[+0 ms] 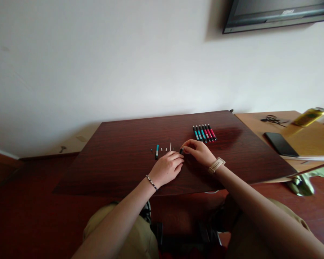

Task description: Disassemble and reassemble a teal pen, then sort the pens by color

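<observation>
Over the dark wooden table (118,144), my right hand (201,151) pinches a small black pen part (181,150) between its fingertips. Close beside it on the left, my left hand (167,167) rests low with its fingers bent together near the lower end of that part; whatever it grips is hidden. To the left lie a teal and black pen barrel (157,151), a thin white refill (170,146), two small white pieces (163,149) and a tiny teal piece (151,150). Behind my right hand, several teal and pink pens (204,133) lie side by side in a row.
A lighter wooden desk (255,124) adjoins on the right, bearing a black phone (280,144), a coiled black cable (272,119) and a yellow can (309,116). A screen (280,16) hangs on the wall (124,61). My knees are below the table's front edge.
</observation>
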Available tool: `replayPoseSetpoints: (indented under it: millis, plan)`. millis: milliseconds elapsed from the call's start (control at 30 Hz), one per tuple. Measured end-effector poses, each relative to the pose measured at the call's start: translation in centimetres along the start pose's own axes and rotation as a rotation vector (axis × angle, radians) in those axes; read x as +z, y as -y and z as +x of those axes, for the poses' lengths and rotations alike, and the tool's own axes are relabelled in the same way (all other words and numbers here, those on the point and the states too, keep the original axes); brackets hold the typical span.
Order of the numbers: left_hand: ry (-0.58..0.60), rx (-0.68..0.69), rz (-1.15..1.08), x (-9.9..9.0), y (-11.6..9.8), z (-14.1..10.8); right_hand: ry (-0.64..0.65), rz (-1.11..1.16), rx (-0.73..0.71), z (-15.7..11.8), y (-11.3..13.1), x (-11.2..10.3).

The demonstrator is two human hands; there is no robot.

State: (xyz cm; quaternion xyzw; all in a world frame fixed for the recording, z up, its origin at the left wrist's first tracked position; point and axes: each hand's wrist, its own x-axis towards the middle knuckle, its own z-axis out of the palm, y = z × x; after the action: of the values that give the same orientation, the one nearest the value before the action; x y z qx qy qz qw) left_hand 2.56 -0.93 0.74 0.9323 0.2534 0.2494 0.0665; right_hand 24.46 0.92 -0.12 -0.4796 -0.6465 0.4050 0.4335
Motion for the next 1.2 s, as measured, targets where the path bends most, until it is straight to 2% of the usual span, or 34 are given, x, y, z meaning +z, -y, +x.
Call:
replayPoseSetpoints:
  millis: [167,533,667,1000,1200]
  plan:
    - [0.026,0.013,0.004,0.3,-0.2,-0.1,-0.016,-0.205,-0.099,-0.4,1.1,0.2]
    - [0.101,0.006,0.06,1.0,-0.9,0.1,0.095,-0.459,-0.329,-1.5,1.6,0.7]
    - [0.11,0.034,0.1,0.7,-0.9,0.1,0.093,-0.477,-0.324,-1.6,1.6,0.5]
    - [0.114,0.076,0.222,0.4,-1.4,0.2,0.076,-0.344,-0.242,-2.0,3.0,0.4]
    - [0.142,0.07,0.237,0.6,-1.3,0.1,0.121,-0.374,-0.291,-2.0,2.8,0.3]
